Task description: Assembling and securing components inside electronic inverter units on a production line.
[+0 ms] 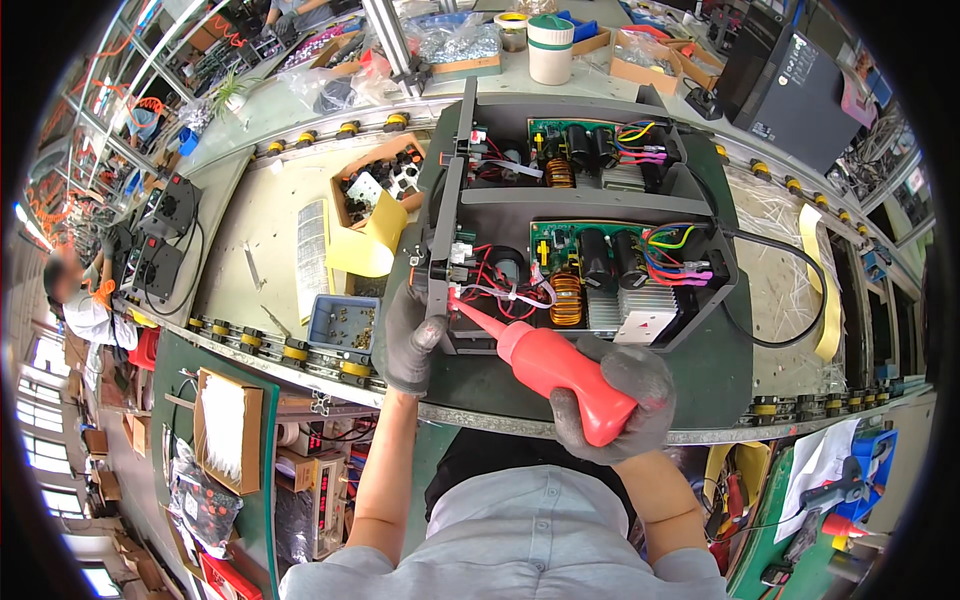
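My right hand (625, 395), in a dark grey glove, is wrapped around a red squeeze bottle (570, 375). The bottle is tilted, and its narrow nozzle points up and left to the inner side of the nearer grey metal case (440, 295), by small connectors and red wires. My left hand (410, 340), gloved too, grips that case's left end panel; some of its fingers are hidden by the panel. Inside the case is a green circuit board (550, 240) with black capacitors, a copper coil (567, 298) and a silver heatsink (645, 310). A similar open case (590, 205) sits directly behind.
Left of the cases are a blue tray (343, 323) of small screws, a yellow paper (370, 240) and a cardboard box (410, 150) of parts. A black cable (800, 340) loops out on the right. Roller rails (295, 352) edge the bench. Behind stands a lidded cup (550, 55).
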